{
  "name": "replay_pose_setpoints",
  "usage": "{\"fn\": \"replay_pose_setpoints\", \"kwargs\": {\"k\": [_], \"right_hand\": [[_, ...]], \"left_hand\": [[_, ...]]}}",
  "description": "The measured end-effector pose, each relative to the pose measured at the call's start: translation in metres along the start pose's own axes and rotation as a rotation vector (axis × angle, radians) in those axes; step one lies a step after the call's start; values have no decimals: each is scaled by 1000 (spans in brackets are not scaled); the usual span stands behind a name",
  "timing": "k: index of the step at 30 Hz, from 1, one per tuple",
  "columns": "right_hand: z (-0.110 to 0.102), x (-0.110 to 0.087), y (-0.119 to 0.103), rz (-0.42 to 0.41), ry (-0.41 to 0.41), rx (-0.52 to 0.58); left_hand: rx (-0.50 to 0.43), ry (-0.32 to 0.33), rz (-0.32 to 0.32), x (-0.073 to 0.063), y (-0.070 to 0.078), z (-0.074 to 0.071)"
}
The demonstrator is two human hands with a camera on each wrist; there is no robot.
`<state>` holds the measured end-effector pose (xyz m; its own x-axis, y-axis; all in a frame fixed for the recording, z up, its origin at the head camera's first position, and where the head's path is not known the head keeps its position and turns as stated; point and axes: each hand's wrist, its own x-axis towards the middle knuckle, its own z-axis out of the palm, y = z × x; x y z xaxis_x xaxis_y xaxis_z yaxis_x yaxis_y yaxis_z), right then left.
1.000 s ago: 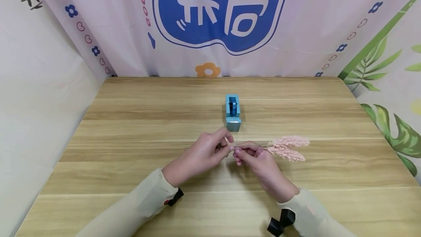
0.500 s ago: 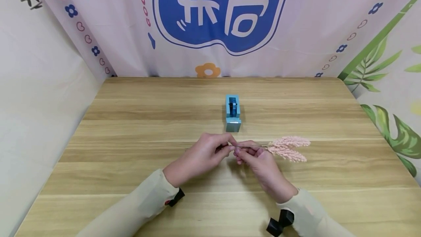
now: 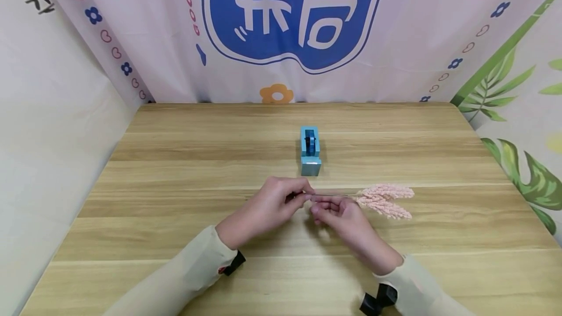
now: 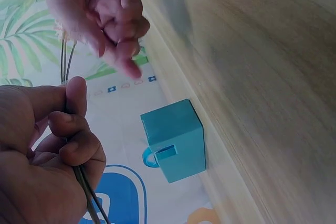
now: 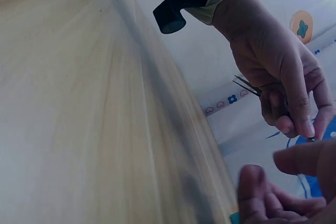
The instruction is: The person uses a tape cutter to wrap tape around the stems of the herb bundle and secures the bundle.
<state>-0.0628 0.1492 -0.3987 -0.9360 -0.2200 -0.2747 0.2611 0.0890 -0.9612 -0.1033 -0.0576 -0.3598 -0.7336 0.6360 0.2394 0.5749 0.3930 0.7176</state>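
Observation:
My left hand (image 3: 274,205) pinches the thin dark stems of pink flower sprigs (image 3: 386,201), held level above the table with the fluffy heads to the right. In the left wrist view the stems (image 4: 87,198) run down through the curled fingers of that hand. Close to its fingertips is my right hand (image 3: 349,226), thumb parted from the index finger and the other fingers loosely bent. The right wrist view shows nothing between the right thumb and fingers (image 5: 252,182). Just beyond the hands stands a blue tape dispenser (image 3: 311,166).
The wooden table (image 3: 197,140) reaches back to a printed curtain (image 3: 162,38). A white wall covering is at left, and a leaf-patterned one (image 3: 522,160) at right. A black wrist camera (image 3: 377,299) sits on the right sleeve.
My right thumb and fingers have come apart from the stems, and that hand has shifted slightly down. The left index finger has closed down onto the stems. The sprig heads have dipped slightly.

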Motion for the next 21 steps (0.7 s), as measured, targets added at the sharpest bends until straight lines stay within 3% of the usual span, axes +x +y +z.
{"fn": "replay_pose_setpoints", "kwargs": {"k": [5, 8, 10, 15, 18, 21], "right_hand": [[-9, -11, -6, -157, -161, -325], [-9, -23, -17, -296, -180, -515], [-7, -31, -26, -431, -126, -618], [-10, -33, -37, -859, 156, -853], [-14, -24, -39, -976, 242, -967], [-16, -14, -37, -1002, 236, -1051]], "left_hand": [[2, 1, -11, 0, -1, 1], [1, 0, -13, -1, -2, 1], [1, -2, -9, 0, -2, 1], [-4, -11, 3, 1, -3, 3], [5, -10, 6, 0, -2, 2], [12, -13, 6, 1, 0, 2]]}}
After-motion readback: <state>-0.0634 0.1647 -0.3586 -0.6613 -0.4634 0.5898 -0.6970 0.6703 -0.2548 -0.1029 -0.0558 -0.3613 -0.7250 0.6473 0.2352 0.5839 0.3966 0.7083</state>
